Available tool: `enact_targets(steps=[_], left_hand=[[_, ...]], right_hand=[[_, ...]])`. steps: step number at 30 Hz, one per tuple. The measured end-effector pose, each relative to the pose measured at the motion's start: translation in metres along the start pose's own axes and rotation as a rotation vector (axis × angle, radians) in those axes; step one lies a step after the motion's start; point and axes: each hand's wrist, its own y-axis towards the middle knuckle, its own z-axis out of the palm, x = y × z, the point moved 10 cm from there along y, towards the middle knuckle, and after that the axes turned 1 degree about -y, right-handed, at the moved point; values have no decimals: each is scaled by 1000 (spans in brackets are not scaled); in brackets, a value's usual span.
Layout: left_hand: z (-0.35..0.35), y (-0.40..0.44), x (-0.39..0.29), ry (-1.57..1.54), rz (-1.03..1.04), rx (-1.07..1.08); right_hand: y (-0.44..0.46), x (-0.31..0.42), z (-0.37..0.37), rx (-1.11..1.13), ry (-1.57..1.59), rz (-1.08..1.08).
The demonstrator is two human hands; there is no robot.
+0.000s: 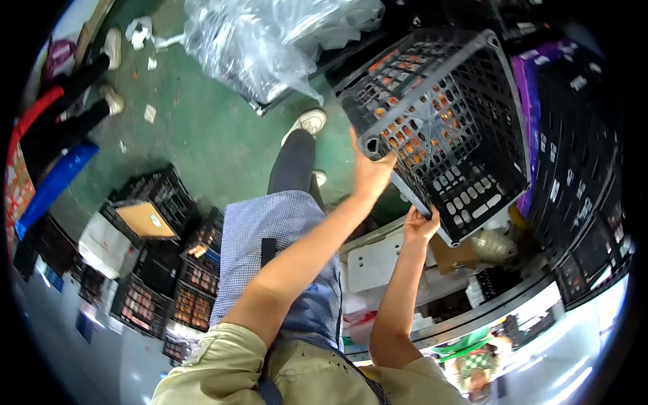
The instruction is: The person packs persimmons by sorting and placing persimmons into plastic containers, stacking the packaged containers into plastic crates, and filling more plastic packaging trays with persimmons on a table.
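Observation:
A black plastic crate (pixel 472 158) with slotted walls is tilted on its side before me, its open top turned toward me. My left hand (pixel 372 172) grips the crate's rim at the near left corner, fingers wrapped over the edge. Lower down, my right hand (pixel 421 225) is closed on the same rim, thumb and fingers on either side of it. Orange items (pixel 412 135) show through the slots of the crate's wall; whether they lie behind it in another crate I cannot tell.
Clear plastic sheeting (pixel 270 47) lies at the top. Tall stacks of black crates (pixel 574 155) stand at right. More filled crates (pixel 192 304) are stacked at lower left. Another person's legs (pixel 88 101) show at upper left. A white bench (pixel 378 263) lies below the crate.

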Motion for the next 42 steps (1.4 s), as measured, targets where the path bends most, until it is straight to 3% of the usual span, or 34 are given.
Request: enact_targets(steps=[1, 6, 13, 25, 26, 30, 34, 38, 42], left_hand=[[12, 1, 13, -129, -148, 89], [4, 8, 10, -79, -26, 13], [0, 6, -2, -18, -118, 17], [-13, 19, -2, 29, 37, -113], [-23, 26, 3, 40, 8, -93], [-21, 24, 9, 106, 40, -122], [-21, 24, 4, -119, 76, -208], [-36, 40, 26, 54, 275, -237], [-26, 32, 27, 35, -135, -35]], right_hand=[[-2, 2, 0, -27, -15, 4], [5, 1, -4, -27, -1, 32], [6, -3, -5, -74, -9, 57], [-11, -24, 4, -91, 51, 122], [-9, -38, 5, -5, 71, 157], [-6, -38, 0, -175, 96, 19], [-11, -36, 2, -228, 56, 6], [-2, -46, 4, -166, 116, 28], [2, -48, 2, -95, 57, 96]])
